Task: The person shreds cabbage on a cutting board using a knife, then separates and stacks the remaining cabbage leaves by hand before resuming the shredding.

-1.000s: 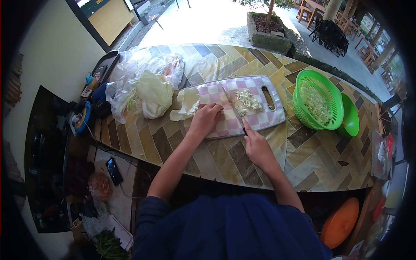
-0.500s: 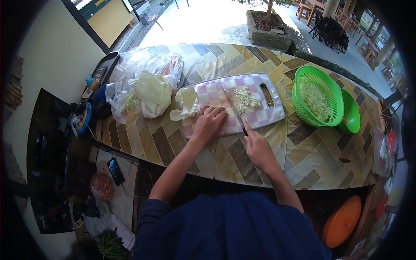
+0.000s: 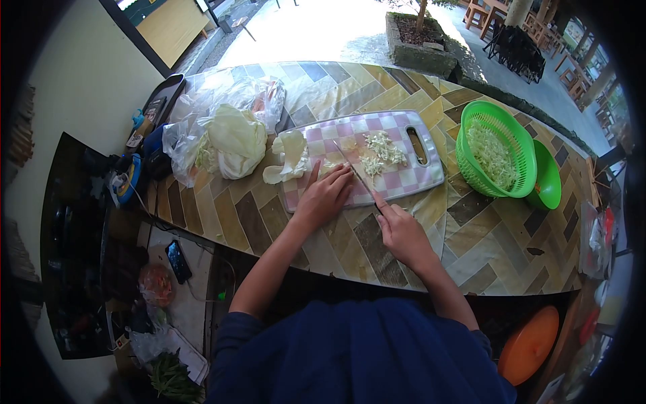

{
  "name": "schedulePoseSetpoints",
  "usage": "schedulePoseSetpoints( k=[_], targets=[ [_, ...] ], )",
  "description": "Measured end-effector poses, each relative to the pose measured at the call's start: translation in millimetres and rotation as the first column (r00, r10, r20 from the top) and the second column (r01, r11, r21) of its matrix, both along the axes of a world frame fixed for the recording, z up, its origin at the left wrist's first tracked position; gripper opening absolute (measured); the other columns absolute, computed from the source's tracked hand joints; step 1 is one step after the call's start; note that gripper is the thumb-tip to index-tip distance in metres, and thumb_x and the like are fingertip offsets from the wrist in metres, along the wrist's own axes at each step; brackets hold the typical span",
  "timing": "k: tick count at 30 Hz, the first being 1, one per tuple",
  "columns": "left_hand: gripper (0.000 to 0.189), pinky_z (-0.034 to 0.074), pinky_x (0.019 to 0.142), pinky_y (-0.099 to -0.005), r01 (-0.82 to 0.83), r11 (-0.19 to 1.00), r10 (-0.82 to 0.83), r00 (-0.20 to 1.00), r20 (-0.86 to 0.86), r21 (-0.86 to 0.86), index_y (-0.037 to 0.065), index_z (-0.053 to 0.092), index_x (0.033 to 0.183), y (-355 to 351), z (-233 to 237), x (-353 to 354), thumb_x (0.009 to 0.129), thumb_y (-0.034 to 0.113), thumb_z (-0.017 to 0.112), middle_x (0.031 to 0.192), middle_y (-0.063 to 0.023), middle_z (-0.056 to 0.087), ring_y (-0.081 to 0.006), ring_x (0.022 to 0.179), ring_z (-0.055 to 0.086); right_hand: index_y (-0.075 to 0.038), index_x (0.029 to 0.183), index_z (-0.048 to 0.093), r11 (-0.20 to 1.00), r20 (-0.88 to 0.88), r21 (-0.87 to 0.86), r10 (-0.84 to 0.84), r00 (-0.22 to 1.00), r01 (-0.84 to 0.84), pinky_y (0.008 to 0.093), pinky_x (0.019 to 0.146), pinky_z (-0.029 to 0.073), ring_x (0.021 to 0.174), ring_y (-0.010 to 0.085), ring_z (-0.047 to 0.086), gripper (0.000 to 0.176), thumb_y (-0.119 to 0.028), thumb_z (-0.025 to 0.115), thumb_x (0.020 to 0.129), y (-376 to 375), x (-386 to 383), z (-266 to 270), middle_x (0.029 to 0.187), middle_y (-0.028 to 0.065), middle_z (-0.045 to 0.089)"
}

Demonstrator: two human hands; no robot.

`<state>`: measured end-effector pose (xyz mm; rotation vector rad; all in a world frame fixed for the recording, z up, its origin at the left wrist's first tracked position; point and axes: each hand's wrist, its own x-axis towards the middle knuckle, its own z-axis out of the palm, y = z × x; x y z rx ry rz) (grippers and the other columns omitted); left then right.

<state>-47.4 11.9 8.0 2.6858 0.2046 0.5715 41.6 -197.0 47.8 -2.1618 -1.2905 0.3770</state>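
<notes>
A pink checked cutting board (image 3: 404, 182) lies on the tiled counter. My left hand (image 3: 325, 196) presses a small piece of cabbage (image 3: 330, 166) flat on the board, fingers spread over it. My right hand (image 3: 402, 231) grips the handle of a knife (image 3: 355, 171), whose blade slants across the board just right of my left fingertips. A pile of shredded cabbage (image 3: 380, 153) lies right of the blade. Loose cabbage leaves (image 3: 289, 158) rest at the board's left end.
A cabbage head (image 3: 235, 141) sits in a clear plastic bag left of the board. A green colander (image 3: 496, 152) of shredded cabbage stands in a green bowl (image 3: 548, 182) at the right. A phone (image 3: 177, 261) and bags lie on a lower shelf at the left.
My left hand has slid slightly back along the cabbage piece and the knife has shifted left with it. The shredded pile has grown a little. The view has drifted slightly.
</notes>
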Motion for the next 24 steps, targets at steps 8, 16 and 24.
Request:
schedulePoseSetpoints(
  k=[8, 16, 24],
  targets=[
    [0.033, 0.022, 0.116, -0.0474, -0.007, 1.0, 0.007, 1.0, 0.003, -0.025, 0.004, 0.061, 0.121, -1.2, 3.0, 0.9, 0.095, 0.023, 0.055, 0.126, -0.0128, 0.062, -0.0255, 0.125, 0.054, -0.011, 0.147, 0.035, 0.992, 0.026, 0.018, 0.122, 0.992, -0.123, 0.0478, 0.07, 0.052, 0.077, 0.0397, 0.062, 0.057, -0.01, 0.05, 0.093, 1.9, 15.7, -5.5, 0.091, 0.0217, 0.057],
    [0.03, 0.022, 0.116, -0.0473, -0.013, 0.999, 0.013, 1.0, -0.001, -0.045, 0.005, 0.063, 0.119, -1.5, 6.4, 0.5, 0.094, 0.021, 0.056, 0.124, -0.0125, 0.062, -0.0256, 0.123, 0.055, -0.012, 0.149, 0.032, 0.994, 0.09, -0.097, 0.054, 0.995, -0.045, 0.0471, 0.072, 0.051, 0.081, 0.0406, 0.062, 0.06, -0.006, 0.05, 0.092, 23.1, 4.5, -9.5, 0.093, 0.0214, 0.057],
    [0.025, 0.015, 0.117, -0.0522, -0.034, 0.995, 0.04, 0.997, 0.066, -0.094, 0.008, 0.066, 0.112, 4.4, -1.8, 3.3, 0.094, 0.022, 0.057, 0.117, -0.0085, 0.067, -0.0238, 0.115, 0.06, -0.014, 0.149, 0.033, 0.999, 0.071, -0.048, 0.019, 0.997, -0.016, 0.0484, 0.069, 0.052, 0.076, 0.0393, 0.063, 0.06, -0.008, 0.05, 0.092, 5.1, 3.4, -7.0, 0.094, 0.0213, 0.058]
  ],
)
